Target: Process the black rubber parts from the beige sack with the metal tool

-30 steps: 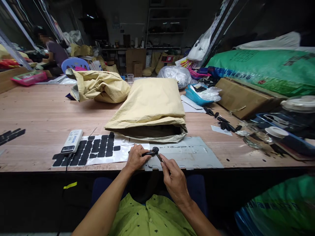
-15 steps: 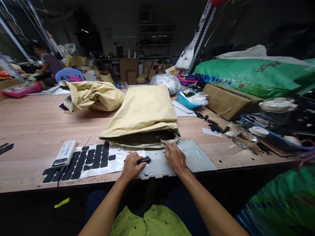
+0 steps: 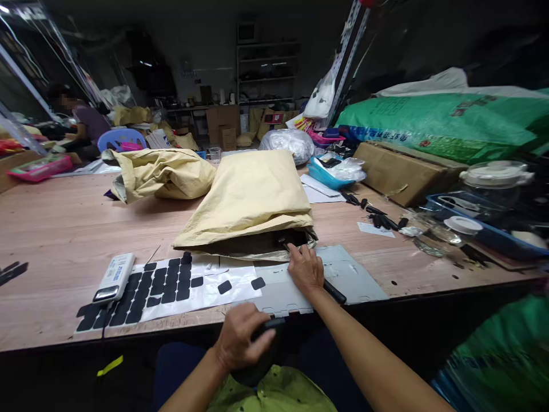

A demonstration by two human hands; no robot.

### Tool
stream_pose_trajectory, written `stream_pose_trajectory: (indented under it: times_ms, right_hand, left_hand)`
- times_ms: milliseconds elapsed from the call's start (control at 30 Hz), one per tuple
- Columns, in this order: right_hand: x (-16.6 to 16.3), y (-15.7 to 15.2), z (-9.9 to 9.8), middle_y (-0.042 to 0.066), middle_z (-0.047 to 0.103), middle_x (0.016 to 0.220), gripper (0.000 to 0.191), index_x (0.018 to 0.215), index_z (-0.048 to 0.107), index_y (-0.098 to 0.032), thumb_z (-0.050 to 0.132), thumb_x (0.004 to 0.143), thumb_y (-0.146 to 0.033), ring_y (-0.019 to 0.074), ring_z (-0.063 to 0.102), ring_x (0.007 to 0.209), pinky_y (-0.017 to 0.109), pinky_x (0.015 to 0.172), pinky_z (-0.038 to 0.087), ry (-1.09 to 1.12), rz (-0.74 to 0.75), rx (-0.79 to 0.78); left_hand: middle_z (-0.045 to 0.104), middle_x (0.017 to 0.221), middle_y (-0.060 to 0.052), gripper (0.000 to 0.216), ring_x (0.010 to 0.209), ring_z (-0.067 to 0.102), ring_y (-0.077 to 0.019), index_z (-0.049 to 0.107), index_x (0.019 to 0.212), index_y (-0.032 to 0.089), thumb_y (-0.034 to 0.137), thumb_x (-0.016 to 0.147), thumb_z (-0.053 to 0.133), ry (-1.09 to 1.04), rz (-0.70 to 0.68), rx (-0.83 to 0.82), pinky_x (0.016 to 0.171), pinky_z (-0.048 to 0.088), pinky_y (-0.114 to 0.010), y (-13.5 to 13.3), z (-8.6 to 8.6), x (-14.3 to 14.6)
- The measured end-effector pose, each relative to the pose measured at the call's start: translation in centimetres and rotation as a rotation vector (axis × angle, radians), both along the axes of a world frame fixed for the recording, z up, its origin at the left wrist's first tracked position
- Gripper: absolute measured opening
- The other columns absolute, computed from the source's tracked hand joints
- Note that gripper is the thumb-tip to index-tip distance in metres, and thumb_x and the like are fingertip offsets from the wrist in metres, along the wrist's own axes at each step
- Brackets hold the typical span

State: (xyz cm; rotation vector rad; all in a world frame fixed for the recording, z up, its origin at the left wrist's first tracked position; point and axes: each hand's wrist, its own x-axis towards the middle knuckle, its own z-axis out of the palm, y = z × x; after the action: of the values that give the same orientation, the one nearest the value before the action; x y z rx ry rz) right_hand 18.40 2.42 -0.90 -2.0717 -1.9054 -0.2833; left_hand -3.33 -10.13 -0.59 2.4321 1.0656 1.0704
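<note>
My left hand [image 3: 240, 340] is below the table's front edge, over my lap, with its fingers closed round a black part [image 3: 268, 326]. My right hand [image 3: 305, 268] rests on a grey metal plate [image 3: 351, 274] at the open mouth of a flat yellow sack [image 3: 253, 194]. It grips a thin tool [image 3: 334, 292] with a black handle that sticks out behind the palm; the tip points into the sack's mouth. Left of the plate lies a white sheet [image 3: 214, 292] covered with several black pads [image 3: 167, 283].
A white handheld device [image 3: 114, 277] lies on the sheet's left end. A crumpled yellow sack [image 3: 163, 171], a blue tray [image 3: 330, 171], a cardboard box [image 3: 403, 171], loose black parts [image 3: 380, 216] and a green sack [image 3: 429, 123] crowd the back and right. A person [image 3: 81, 120] sits far left.
My left hand has drawn back from the table to my lap with the black part. My right hand went from the part to the sack's mouth and stays there with the tool.
</note>
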Motion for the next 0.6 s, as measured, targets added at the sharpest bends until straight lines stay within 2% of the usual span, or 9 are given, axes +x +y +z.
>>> stream_pose_trajectory:
  times_ms: [67, 133, 200, 267, 367, 433, 500, 533, 600]
  right_hand:
    - [0.0, 0.1, -0.2, 0.007, 0.057, 0.095, 0.036, 0.123, 0.063, -0.028, 0.049, 0.091, -0.022, 0.0184, 0.044, 0.085, 0.03, 0.068, 0.024, -0.006, 0.0, 0.013]
    - [0.1, 0.2, -0.4, 0.007, 0.057, 0.095, 0.035, 0.123, 0.063, -0.028, 0.049, 0.091, -0.022, 0.0184, 0.044, 0.084, 0.03, 0.068, 0.024, -0.01, 0.006, 0.025]
    - [0.1, 0.2, -0.5, 0.006, 0.057, 0.095, 0.035, 0.122, 0.063, -0.028, 0.049, 0.091, -0.022, 0.0184, 0.045, 0.084, 0.031, 0.067, 0.025, -0.015, 0.011, 0.031]
    - [0.1, 0.2, -0.5, 0.006, 0.057, 0.095, 0.034, 0.122, 0.063, -0.028, 0.048, 0.092, -0.022, 0.0184, 0.045, 0.084, 0.031, 0.067, 0.025, -0.02, 0.01, 0.031]
    - [0.1, 0.2, -0.5, 0.006, 0.057, 0.095, 0.035, 0.123, 0.062, -0.028, 0.049, 0.092, -0.022, 0.0184, 0.045, 0.084, 0.03, 0.067, 0.025, -0.033, 0.006, 0.022]
    - [0.1, 0.2, -0.5, 0.006, 0.057, 0.095, 0.035, 0.124, 0.062, -0.029, 0.049, 0.092, -0.022, 0.0184, 0.046, 0.084, 0.03, 0.068, 0.026, -0.044, 0.005, 0.016]
    - [0.1, 0.2, -0.5, 0.006, 0.057, 0.095, 0.035, 0.124, 0.061, -0.029, 0.049, 0.092, -0.022, 0.0184, 0.046, 0.084, 0.029, 0.068, 0.026, -0.049, 0.005, 0.014]
    - [0.1, 0.2, -0.5, 0.006, 0.057, 0.094, 0.035, 0.123, 0.062, -0.029, 0.048, 0.092, -0.022, 0.0184, 0.046, 0.084, 0.029, 0.068, 0.026, -0.049, 0.005, 0.016]
    - [0.1, 0.2, -0.6, 0.006, 0.057, 0.094, 0.035, 0.123, 0.062, -0.028, 0.048, 0.092, -0.022, 0.0184, 0.047, 0.084, 0.03, 0.068, 0.027, -0.048, 0.007, 0.023]
  left_hand:
    - [0.062, 0.07, -0.004, 0.021, 0.062, 0.055, -0.0168, 0.066, 0.1, 0.017, 0.031, 0.086, 0.058, 0.063, -0.123, -0.033, 0.059, 0.042, -0.03, -2.7, -1.8, 0.1]
    - [0.064, 0.07, -0.004, 0.021, 0.063, 0.06, -0.0176, 0.067, 0.097, 0.019, 0.032, 0.086, 0.056, 0.168, -0.113, -0.219, 0.061, 0.045, -0.03, -4.6, -3.9, -0.2]
    - [0.069, 0.081, -0.006, 0.022, 0.075, 0.066, -0.0206, 0.069, 0.097, 0.021, 0.033, 0.086, 0.054, 0.288, 0.021, -0.501, 0.07, 0.05, -0.03, -5.4, -6.0, -0.8]
    - [0.072, 0.102, -0.007, 0.028, 0.098, 0.067, -0.0255, 0.07, 0.106, 0.023, 0.032, 0.086, 0.053, 0.41, 0.193, -0.784, 0.085, 0.051, -0.033, -5.1, -7.7, -1.4]
    - [0.062, 0.131, -0.008, 0.051, 0.126, 0.054, -0.029, 0.058, 0.133, 0.025, 0.024, 0.081, 0.056, 0.493, 0.34, -1.05, 0.106, 0.042, -0.039, -4.0, -9.4, -2.0]
    - [0.051, 0.145, -0.008, 0.068, 0.135, 0.045, -0.0297, 0.045, 0.145, 0.025, 0.018, 0.078, 0.057, 0.486, 0.349, -1.104, 0.114, 0.034, -0.04, -3.5, -9.9, -2.0]
    - [0.044, 0.151, -0.009, 0.074, 0.138, 0.041, -0.0316, 0.041, 0.148, 0.022, 0.016, 0.076, 0.058, 0.482, 0.324, -1.092, 0.116, 0.031, -0.041, -3.4, -9.6, -1.8]
    - [0.046, 0.149, -0.01, 0.071, 0.137, 0.042, -0.0327, 0.045, 0.146, 0.021, 0.017, 0.076, 0.059, 0.488, 0.285, -1.076, 0.115, 0.033, -0.042, -3.4, -8.9, -1.6]
    - [0.061, 0.134, -0.01, 0.058, 0.125, 0.054, -0.0344, 0.06, 0.134, 0.022, 0.023, 0.075, 0.061, 0.498, 0.142, -1.041, 0.105, 0.043, -0.043, -3.3, -6.6, -1.0]
